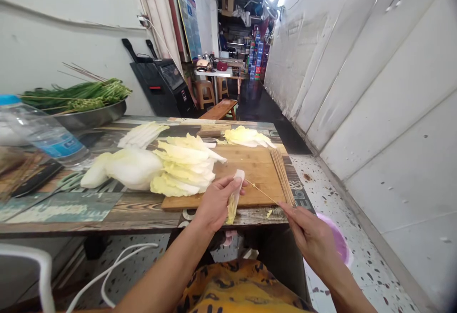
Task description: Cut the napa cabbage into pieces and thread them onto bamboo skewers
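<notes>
My left hand (217, 201) pinches a folded strip of napa cabbage leaf (233, 203) over the front edge of the cutting board, its white stem end pointing up. In my right hand (307, 225), closed between thumb and fingers, is a thin bamboo skewer (264, 192), whose far end reaches the cabbage strip by my left fingers. Whether the tip has pierced the strip I cannot tell. A pile of cut cabbage leaves (185, 165) lies on the left of the wooden cutting board (250, 160). A bundle of skewers (282, 175) rests along the board's right side.
More cabbage leaves (248, 136) lie at the board's far edge. Left are a whole cabbage piece (132, 167), a water bottle (53, 136), a black-handled knife (37, 179) and a metal bowl (89, 118) of skewered greens. A pink basin (333, 239) stands on the floor at right.
</notes>
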`<state>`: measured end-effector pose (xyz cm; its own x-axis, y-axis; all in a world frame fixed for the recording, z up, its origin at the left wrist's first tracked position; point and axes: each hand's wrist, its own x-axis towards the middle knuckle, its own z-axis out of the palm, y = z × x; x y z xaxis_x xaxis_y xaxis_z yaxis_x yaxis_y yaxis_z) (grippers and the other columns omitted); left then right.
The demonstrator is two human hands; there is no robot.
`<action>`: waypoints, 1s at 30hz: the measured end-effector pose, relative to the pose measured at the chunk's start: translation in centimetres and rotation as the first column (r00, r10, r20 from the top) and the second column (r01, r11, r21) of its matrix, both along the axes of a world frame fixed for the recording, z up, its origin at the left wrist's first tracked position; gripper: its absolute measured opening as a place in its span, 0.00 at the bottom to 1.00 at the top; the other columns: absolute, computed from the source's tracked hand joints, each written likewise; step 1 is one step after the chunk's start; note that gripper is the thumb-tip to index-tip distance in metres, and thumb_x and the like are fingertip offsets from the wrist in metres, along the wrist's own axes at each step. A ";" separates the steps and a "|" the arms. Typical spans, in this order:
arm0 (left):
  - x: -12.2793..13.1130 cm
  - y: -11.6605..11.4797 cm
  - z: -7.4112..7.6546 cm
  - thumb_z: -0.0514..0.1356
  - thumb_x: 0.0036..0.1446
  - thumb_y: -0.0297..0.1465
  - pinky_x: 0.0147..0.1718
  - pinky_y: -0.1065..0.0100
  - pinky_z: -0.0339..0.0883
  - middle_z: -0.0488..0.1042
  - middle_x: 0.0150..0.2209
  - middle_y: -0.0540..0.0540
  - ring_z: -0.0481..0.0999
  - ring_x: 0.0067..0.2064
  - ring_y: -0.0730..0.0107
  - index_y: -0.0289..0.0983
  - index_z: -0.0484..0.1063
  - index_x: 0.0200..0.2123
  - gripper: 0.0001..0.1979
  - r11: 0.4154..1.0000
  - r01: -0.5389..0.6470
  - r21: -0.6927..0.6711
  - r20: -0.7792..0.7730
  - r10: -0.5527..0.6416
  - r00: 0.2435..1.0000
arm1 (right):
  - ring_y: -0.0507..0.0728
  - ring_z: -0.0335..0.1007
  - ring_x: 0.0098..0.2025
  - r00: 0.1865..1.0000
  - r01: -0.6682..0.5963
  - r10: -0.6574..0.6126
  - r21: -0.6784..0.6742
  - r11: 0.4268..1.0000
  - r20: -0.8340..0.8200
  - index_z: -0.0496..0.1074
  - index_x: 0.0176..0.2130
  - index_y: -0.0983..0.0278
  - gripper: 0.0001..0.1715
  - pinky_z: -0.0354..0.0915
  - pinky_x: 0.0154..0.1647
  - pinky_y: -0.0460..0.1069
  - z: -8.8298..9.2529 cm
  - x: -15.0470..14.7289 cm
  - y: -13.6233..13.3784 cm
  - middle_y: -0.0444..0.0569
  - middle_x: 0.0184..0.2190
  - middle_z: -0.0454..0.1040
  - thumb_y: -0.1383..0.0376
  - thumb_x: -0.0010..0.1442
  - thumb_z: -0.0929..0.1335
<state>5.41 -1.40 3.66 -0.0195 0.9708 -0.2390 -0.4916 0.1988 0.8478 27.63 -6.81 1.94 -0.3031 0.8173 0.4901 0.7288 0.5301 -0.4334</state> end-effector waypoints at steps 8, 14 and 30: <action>-0.4 0.0 0.2 0.73 0.33 0.38 0.28 0.76 0.60 0.76 0.26 0.48 0.67 0.26 0.79 0.33 0.78 0.25 0.17 1.000 -0.015 -0.026 0.015 0.015 1.000 | 0.51 0.72 0.30 1.000 0.005 -0.005 0.040 0.999 0.005 0.72 0.50 0.63 0.17 0.64 0.27 0.44 0.6 -0.5 0.1 0.48 0.31 0.74 0.70 0.65 0.61; -0.3 0.0 0.1 0.73 0.33 0.37 0.29 0.75 0.61 0.76 0.27 0.47 0.68 0.26 0.78 0.32 0.78 0.26 0.17 1.000 0.005 -0.019 0.027 -0.004 1.000 | 0.53 0.74 0.33 1.000 0.002 -0.002 0.014 1.000 0.012 0.72 0.50 0.61 0.17 0.66 0.27 0.45 0.4 -0.4 0.1 0.50 0.34 0.76 0.68 0.66 0.60; 0.0 -0.5 -0.3 0.71 0.38 0.40 0.31 0.72 0.58 0.75 0.24 0.47 0.66 0.26 0.77 0.33 0.79 0.25 0.16 0.997 0.075 0.016 -0.126 -0.072 0.989 | 0.54 0.73 0.35 0.992 -0.053 0.054 -0.013 0.999 0.110 0.67 0.56 0.59 0.20 0.69 0.35 0.47 2.1 -1.4 0.6 0.50 0.37 0.75 0.68 0.67 0.59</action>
